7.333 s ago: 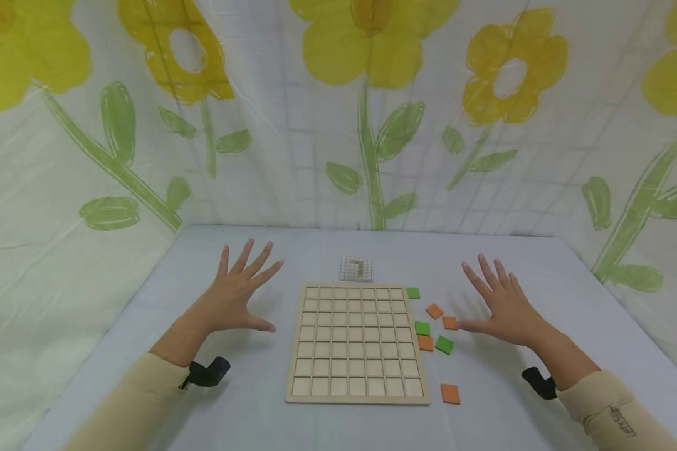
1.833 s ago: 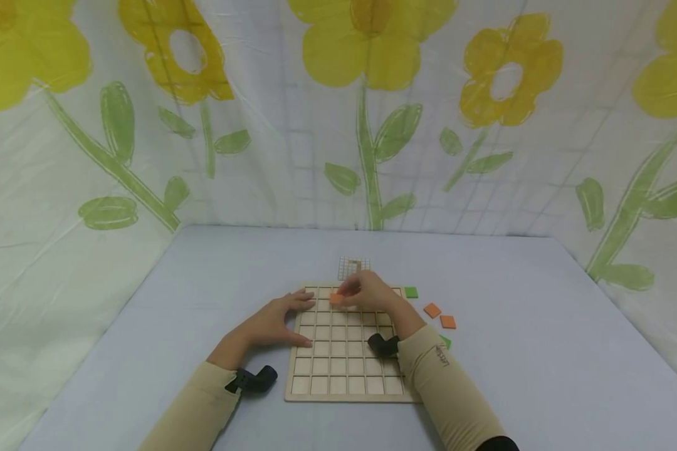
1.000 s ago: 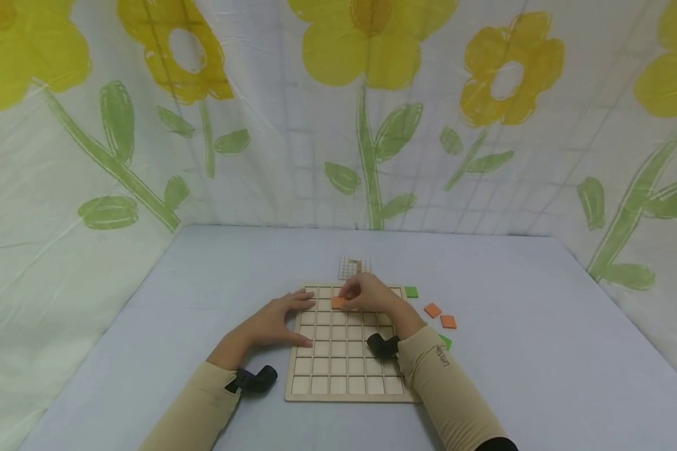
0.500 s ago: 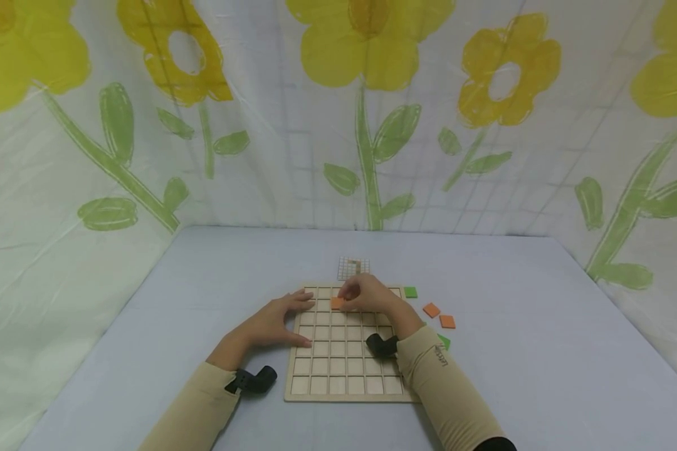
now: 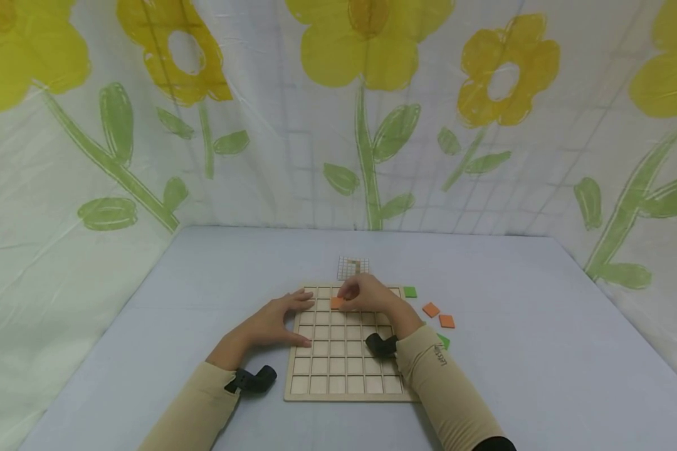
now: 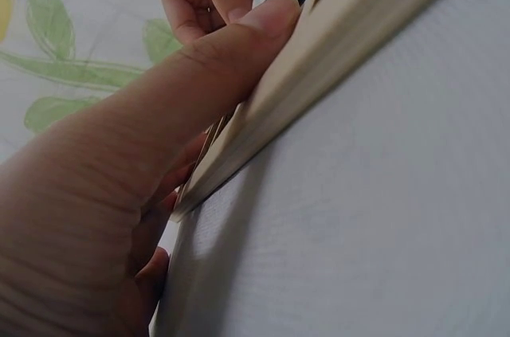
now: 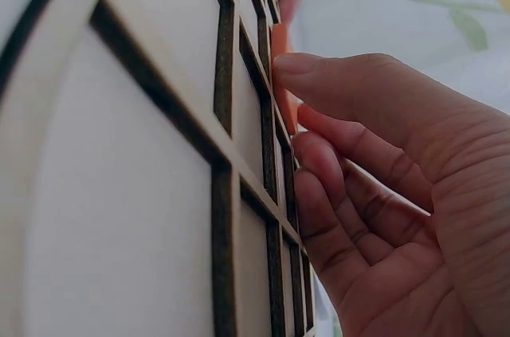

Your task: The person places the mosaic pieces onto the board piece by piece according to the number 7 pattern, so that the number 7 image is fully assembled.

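A square wooden grid board (image 5: 320,396) lies on the table. My right hand (image 5: 369,294) pinches an orange square tile (image 5: 336,304) between thumb and fingers, over the third column from the left, second row from the top. In the right wrist view the orange tile (image 7: 283,74) stands tilted at the grid bars, its lower edge among them. My left hand (image 5: 271,321) rests along the board's left edge with fingers spread. In the left wrist view the left thumb (image 6: 215,58) lies on the board's rim.
A small card with a printed grid (image 5: 348,268) lies behind the board. To the right are a green tile (image 5: 410,292) and two orange tiles (image 5: 431,309), plus another green tile (image 5: 443,341) partly behind the right sleeve. A flower-print curtain (image 5: 293,125) hangs behind the table.
Earliest, both hands were spread apart beside the board. Since then the left came to its left edge, and the right brought an orange tile over it, then lowered it slightly. Little has moved since.
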`<state>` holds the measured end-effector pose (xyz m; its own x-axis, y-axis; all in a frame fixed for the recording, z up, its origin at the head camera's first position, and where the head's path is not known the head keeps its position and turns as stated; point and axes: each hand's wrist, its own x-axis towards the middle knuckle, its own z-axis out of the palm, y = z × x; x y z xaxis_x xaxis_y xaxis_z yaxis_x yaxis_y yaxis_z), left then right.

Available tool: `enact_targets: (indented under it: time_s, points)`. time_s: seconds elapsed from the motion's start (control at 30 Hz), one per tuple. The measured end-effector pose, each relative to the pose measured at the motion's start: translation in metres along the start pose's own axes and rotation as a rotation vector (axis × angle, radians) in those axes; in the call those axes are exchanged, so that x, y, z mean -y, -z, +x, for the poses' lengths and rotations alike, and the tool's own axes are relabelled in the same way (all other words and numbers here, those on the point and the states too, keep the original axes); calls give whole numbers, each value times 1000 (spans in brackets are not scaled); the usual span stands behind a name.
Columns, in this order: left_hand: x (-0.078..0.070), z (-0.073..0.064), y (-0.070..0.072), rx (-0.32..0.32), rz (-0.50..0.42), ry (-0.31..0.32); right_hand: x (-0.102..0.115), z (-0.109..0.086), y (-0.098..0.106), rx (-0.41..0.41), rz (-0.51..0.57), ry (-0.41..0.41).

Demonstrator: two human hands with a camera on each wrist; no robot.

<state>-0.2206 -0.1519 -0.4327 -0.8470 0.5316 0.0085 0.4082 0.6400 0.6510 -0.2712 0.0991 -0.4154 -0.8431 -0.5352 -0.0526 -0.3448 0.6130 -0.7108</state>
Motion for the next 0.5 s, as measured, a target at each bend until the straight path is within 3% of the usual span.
enact_targets:
  time_s: [0.5]
  points:
    - [-1, 0, 0, 3, 0, 8, 1, 1, 1, 9, 15, -15]
